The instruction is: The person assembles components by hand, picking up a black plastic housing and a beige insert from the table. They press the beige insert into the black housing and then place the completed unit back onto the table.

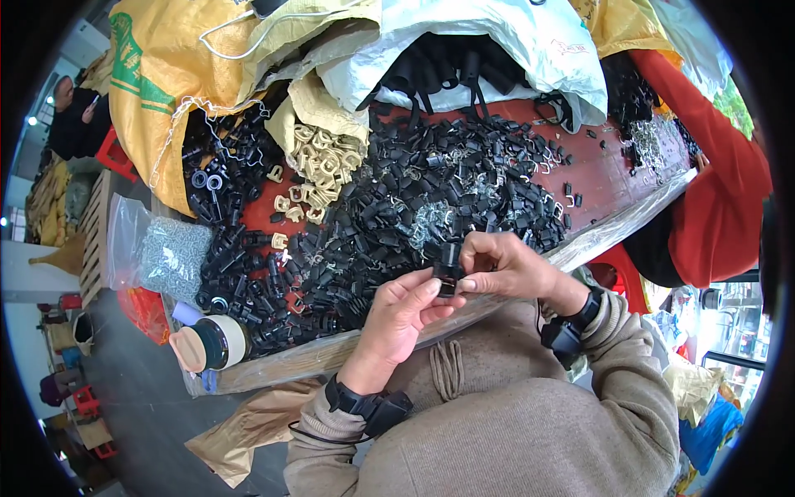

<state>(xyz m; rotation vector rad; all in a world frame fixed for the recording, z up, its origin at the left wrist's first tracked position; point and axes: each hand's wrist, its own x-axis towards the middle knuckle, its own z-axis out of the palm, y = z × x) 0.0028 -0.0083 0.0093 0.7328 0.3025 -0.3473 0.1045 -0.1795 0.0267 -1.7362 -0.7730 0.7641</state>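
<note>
Both forearms enter from the near edge, bent inward, each with a black wrist strap. Left hand (397, 319) is raised palm-up, thumb and fingertips pinched together. Right hand (505, 265) curls in from the right, fingers closed, its fingertips meeting the left's at centre.

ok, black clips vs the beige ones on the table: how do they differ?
The black clips are black and cover most of the red table in a wide heap; the beige clips are pale tan and form a small cluster by the yellow sack. Both hands hold a black one, none beige. Both kinds are small plastic parts lying loose.
</note>
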